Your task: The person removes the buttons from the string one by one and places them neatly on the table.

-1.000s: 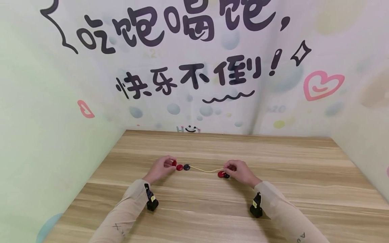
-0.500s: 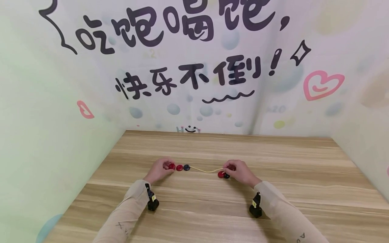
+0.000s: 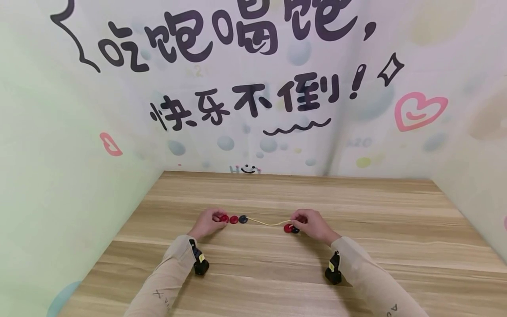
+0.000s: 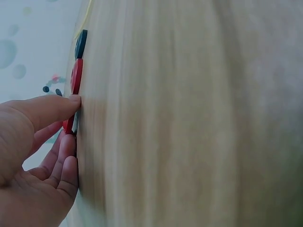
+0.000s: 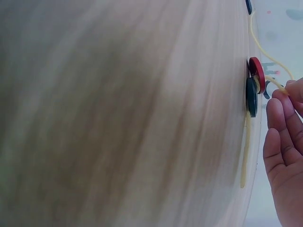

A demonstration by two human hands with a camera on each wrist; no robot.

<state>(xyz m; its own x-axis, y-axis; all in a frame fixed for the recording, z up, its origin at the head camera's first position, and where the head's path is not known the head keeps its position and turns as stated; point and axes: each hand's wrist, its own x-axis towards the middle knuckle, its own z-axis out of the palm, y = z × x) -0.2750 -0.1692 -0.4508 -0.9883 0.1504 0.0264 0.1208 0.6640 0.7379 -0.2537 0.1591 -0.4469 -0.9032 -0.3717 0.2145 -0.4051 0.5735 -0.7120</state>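
My left hand (image 3: 207, 223) has its thumb and fingers about the edge of a round red disc (image 3: 224, 219) at the left end of a short row. Beside it lie a second red disc (image 3: 234, 219) and a dark blue disc (image 3: 243, 219). From the blue disc a thin yellow cord (image 3: 270, 225) runs slackly to my right hand (image 3: 313, 224), which pinches it between thumb and fingertips. Just below those fingertips another red disc (image 5: 257, 74) partly overlaps a dark disc (image 5: 252, 98) on the cord. The cord's loose end (image 5: 245, 165) trails past them on the table. Fingers partly hide the held disc.
The wooden tabletop (image 3: 261, 268) meets a printed cloth wall (image 3: 253, 145) at the back, with more cloth on both sides. A small black camera (image 3: 201, 266) is strapped at the left wrist, and another black camera (image 3: 333, 275) at the right.
My left hand has lowered its red disc from a tilted, raised position to lie flatter in line with the other two. The right hand stays in place on the cord.
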